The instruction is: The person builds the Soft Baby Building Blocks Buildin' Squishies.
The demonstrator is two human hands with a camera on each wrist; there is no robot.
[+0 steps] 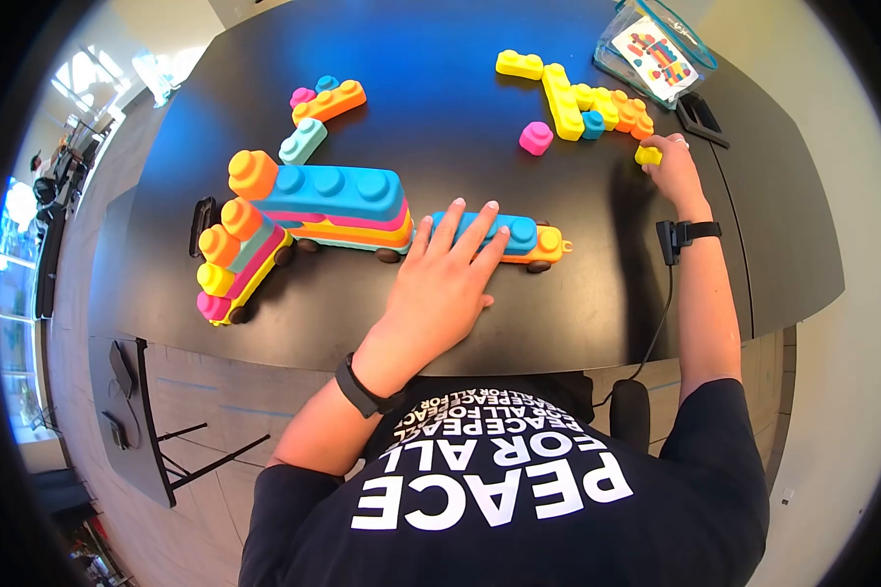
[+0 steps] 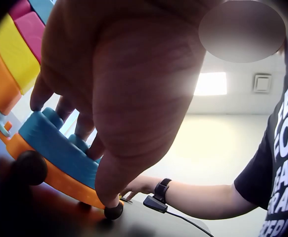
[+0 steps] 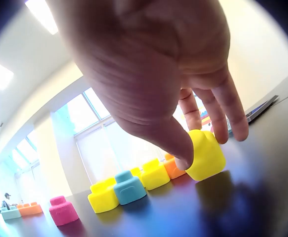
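Note:
My left hand (image 1: 439, 284) lies with extended fingers across a long blue block (image 1: 514, 233) on an orange wheeled base (image 1: 550, 245). In the left wrist view, fingertips touch the top of that blue block (image 2: 60, 148) and the thumb comes down by a black wheel (image 2: 113, 211). My right hand (image 1: 675, 176) pinches a small yellow block (image 3: 206, 157) between thumb and fingers, low over the table. To the left of my left hand stands a wheeled train of stacked blocks, with a big blue block (image 1: 338, 191) on top.
Loose yellow blocks (image 1: 563, 103), orange blocks (image 1: 632, 115), a teal block (image 1: 593, 124) and a pink block (image 1: 535, 138) lie beyond my hands. Farther left are a long orange block (image 1: 329, 101) and a mint block (image 1: 303, 142). A clear zip bag (image 1: 656, 54) and a black phone-like object (image 1: 702, 119) lie far right.

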